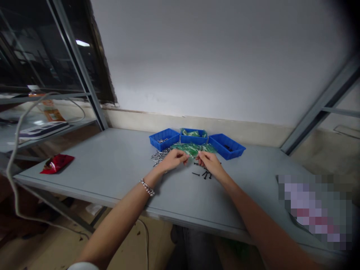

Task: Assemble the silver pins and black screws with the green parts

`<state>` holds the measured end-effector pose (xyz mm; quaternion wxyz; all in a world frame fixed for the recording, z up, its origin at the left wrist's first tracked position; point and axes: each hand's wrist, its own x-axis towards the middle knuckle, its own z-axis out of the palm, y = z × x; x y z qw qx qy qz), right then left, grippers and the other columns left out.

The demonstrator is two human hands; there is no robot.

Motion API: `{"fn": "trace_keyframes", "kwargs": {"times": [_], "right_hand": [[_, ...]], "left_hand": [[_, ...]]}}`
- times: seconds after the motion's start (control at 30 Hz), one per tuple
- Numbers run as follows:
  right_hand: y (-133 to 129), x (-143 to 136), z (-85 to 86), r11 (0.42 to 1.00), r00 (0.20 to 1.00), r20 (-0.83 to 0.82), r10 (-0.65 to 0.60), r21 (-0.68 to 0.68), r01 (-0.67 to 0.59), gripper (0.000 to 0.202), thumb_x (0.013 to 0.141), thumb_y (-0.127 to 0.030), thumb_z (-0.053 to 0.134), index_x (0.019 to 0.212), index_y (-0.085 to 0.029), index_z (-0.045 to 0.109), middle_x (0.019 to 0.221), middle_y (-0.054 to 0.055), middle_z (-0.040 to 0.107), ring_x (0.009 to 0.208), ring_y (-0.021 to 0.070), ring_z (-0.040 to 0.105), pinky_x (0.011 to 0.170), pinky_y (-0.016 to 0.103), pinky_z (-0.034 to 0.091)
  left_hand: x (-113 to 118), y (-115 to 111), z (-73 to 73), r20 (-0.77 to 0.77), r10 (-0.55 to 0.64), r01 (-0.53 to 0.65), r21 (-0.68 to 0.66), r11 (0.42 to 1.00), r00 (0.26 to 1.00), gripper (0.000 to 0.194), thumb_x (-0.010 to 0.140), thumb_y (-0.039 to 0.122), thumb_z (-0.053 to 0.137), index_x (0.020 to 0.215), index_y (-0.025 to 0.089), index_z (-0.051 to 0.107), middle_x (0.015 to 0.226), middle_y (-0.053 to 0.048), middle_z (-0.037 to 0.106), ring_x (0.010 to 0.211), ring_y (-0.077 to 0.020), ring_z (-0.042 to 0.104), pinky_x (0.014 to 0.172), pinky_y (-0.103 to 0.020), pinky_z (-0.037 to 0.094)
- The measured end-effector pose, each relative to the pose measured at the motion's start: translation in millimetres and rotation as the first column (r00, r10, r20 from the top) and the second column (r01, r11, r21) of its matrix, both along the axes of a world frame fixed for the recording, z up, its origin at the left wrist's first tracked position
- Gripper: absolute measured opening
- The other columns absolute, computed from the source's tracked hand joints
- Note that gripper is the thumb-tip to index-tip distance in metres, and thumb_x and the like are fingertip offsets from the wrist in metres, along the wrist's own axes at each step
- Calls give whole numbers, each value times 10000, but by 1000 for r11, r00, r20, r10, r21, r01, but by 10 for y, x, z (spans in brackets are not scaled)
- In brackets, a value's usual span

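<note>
My left hand [177, 160], with a beaded bracelet [147, 188] at the wrist, has its fingers pinched together beside a pile of silver screws [158, 156]. Facing it, my right hand [207, 161] is also closed, thumb against fingers. Whatever the fingertips hold is too small to make out. Green-printed clear plastic bags [192, 149] lie just behind both hands, close to the fingertips. Several loose black screws [206, 173] are scattered on the grey table [180, 198], below and beside my right hand.
Three blue bins stand at the back: the left bin [159, 144] with silver pieces, the middle bin [194, 140] with green bags, the right bin [232, 153] with dark pieces. A red packet [57, 164] lies left. A white cable [15, 187] hangs by the shelf [84, 122].
</note>
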<state>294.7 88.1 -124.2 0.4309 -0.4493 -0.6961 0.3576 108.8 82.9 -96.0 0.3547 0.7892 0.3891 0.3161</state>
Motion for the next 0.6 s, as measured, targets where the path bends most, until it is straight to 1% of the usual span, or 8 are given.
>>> {"fn": "trace_keyframes", "kwargs": {"times": [0.1, 0.37, 0.5, 0.6], "right_hand": [[0, -5, 7, 999, 999, -46, 24, -38, -26, 418, 815, -520, 385, 682, -165, 560, 548, 3, 484, 487, 107, 435, 452, 240, 323], [-34, -16, 36, 997, 992, -116, 48, -46, -53, 446, 801, -558, 392, 669, -168, 565, 555, 11, 510, 488, 104, 451, 454, 239, 335], [-50, -19, 53, 996, 987, -154, 44, -72, -56, 459, 781, -583, 409, 673, -167, 568, 552, 8, 513, 480, 100, 449, 458, 239, 337], [-55, -21, 58, 994, 984, -173, 34, -95, -51, 459, 772, -590, 420, 670, -167, 567, 546, 8, 515, 472, 101, 452, 452, 240, 335]], "left_hand": [[-4, 0, 3, 14, -14, 14, 3, 1000, 1000, 368, 822, 359, 437, 564, 116, 539, 509, -6, 458, 475, -76, 320, 499, -259, 240], [-11, -6, -1, 5, -17, 17, 4, 1000, 1000, 370, 827, 357, 430, 569, 116, 543, 502, 2, 439, 471, -75, 308, 500, -261, 238], [-6, -3, -8, 5, -1, 1, 11, 1000, 1000, 352, 816, 359, 442, 583, 115, 541, 518, 4, 436, 493, -80, 323, 509, -257, 243], [-5, 23, -39, 35, 9, -9, 5, 1000, 999, 315, 797, 359, 470, 611, 115, 542, 549, -2, 454, 523, -86, 351, 523, -253, 261]]}}
